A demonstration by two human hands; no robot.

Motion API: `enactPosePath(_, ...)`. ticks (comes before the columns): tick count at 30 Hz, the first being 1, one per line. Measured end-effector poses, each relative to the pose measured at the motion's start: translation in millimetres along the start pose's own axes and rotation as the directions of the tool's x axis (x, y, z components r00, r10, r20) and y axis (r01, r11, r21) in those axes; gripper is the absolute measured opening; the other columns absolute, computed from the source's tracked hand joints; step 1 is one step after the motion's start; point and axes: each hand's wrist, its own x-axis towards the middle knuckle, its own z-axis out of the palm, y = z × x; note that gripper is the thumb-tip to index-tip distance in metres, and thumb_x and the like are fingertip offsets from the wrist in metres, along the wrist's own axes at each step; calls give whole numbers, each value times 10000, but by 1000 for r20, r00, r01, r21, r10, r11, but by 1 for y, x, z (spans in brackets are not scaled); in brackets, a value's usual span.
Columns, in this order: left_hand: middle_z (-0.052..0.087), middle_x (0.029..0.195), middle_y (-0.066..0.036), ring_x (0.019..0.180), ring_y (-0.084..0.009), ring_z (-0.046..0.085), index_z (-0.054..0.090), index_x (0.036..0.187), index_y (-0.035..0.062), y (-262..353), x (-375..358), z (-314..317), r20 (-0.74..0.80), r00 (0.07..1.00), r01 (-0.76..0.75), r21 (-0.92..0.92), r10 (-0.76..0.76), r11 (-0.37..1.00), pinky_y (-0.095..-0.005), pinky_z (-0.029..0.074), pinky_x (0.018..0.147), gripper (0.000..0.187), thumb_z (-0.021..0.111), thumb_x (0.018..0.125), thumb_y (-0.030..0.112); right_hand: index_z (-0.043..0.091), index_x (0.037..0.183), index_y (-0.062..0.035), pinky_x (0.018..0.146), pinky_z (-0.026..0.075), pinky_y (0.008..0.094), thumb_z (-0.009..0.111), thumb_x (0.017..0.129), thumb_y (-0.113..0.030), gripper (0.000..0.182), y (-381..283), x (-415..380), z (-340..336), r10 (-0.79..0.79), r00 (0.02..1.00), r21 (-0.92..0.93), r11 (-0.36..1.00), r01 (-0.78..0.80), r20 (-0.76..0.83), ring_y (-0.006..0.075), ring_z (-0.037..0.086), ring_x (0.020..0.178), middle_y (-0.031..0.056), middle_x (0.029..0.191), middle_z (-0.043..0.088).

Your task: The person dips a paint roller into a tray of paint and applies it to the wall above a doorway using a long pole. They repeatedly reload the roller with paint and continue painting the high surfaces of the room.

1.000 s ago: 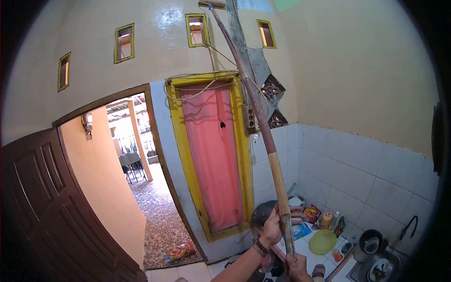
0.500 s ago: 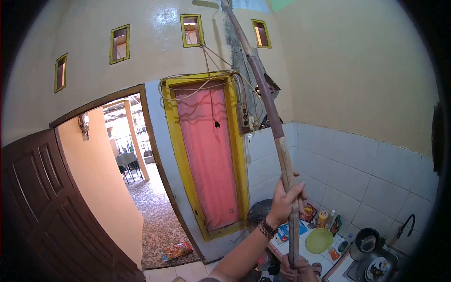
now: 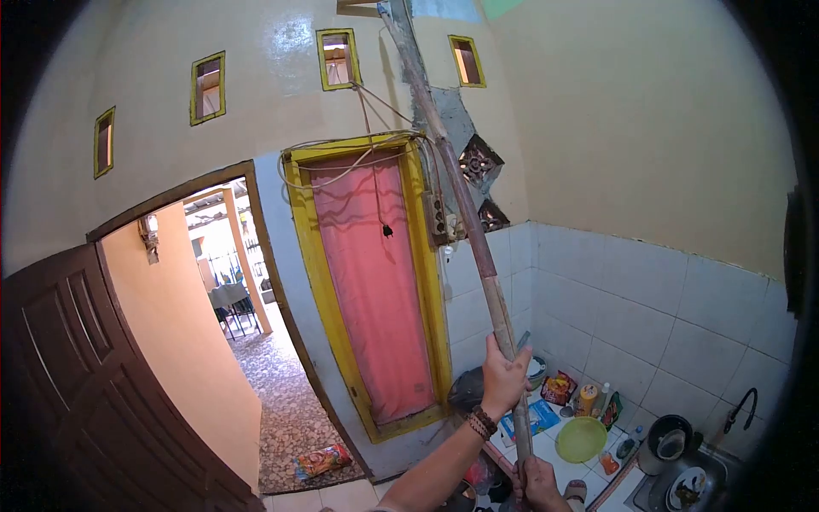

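A long wooden pole (image 3: 461, 200) rises from the bottom of the view up to the top of the wall near the corner. My left hand (image 3: 503, 375), with bracelets at the wrist, is closed around the pole's pale lower part. Lower down, at the frame's bottom edge, my right hand (image 3: 539, 483) grips the same pole. The pole's upper end reaches the high wall beside a small yellow-framed vent (image 3: 338, 58) and is cut off by the frame edge.
A yellow-framed opening with a pink curtain (image 3: 375, 282) stands ahead, cables (image 3: 358, 158) looped over it. A brown door (image 3: 85, 384) stands open at left. At lower right, a tiled counter (image 3: 556, 456) carries a green plate (image 3: 583, 439), bottles, packets, a pot (image 3: 669, 440) and sink.
The pole's top has swung back to the left and its lean has changed. My left hand has slid slightly lower along the pole and closed its fingers fully around it.
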Motion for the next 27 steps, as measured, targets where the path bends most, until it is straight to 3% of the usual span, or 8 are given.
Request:
enactPosePath(8,536,637,-55,397,-118,516,379,1010,25,-39,-3,18,-34,999,22,48,-21,999,-263,419,359,330,619,835,170,500,733,-76,370,330,237,373,945,-430,431,15,7,-30,31,998,-29,999,-30,46,95,405,397,4,531,452)
enactPosePath(14,581,692,-99,485,-157,567,398,1018,20,-57,-4,25,-87,993,85,114,-75,990,-293,448,440,343,625,838,203,499,697,-75,409,349,247,299,944,-492,524,34,15,-46,242,967,-38,970,-239,85,108,437,438,3,521,453)
enactPosePath(16,603,727,-129,567,-192,614,411,1020,18,-69,-8,24,-93,988,135,163,-121,977,-317,467,506,330,614,845,211,493,694,-75,428,360,249,276,945,-498,538,34,13,-49,178,972,-128,979,-159,155,111,444,466,3,535,459)
enactPosePath(18,621,824,-177,718,-244,641,409,1059,1,-93,-19,25,-162,987,32,131,-11,991,-351,485,623,366,615,845,214,484,675,-71,450,365,269,255,946,-500,557,129,3,-71,199,979,-296,939,-176,50,128,441,484,9,549,459)
enactPosePath(21,610,883,-216,817,-326,628,381,1121,-9,-101,-10,28,-127,988,100,143,-82,985,-393,472,707,431,603,849,242,479,655,-47,508,376,314,236,952,-483,581,148,6,-78,-38,998,-551,834,0,-58,160,444,528,28,555,450)
enactPosePath(23,598,869,-241,796,-374,614,351,1159,-9,-94,14,36,-103,995,34,169,-16,985,-414,467,687,472,598,847,245,470,638,-39,484,364,313,263,946,-487,581,32,31,-53,27,999,-319,948,-18,23,157,430,510,25,542,439)
enactPosePath(25,588,844,-259,785,-408,598,327,1180,-11,-70,57,49,-100,990,-79,193,100,978,-433,460,673,496,597,841,231,468,672,-45,353,393,309,232,933,-526,596,102,78,-96,166,986,-344,925,-164,-21,171,473,400,68,499,458)
enactPosePath(27,584,825,-263,790,-421,591,315,1185,-14,-43,98,62,-110,978,-147,246,179,958,-444,456,672,501,595,840,218,466,682,-24,366,398,290,262,935,-510,584,40,110,-93,214,977,-229,951,-208,0,147,469,398,48,512,456)
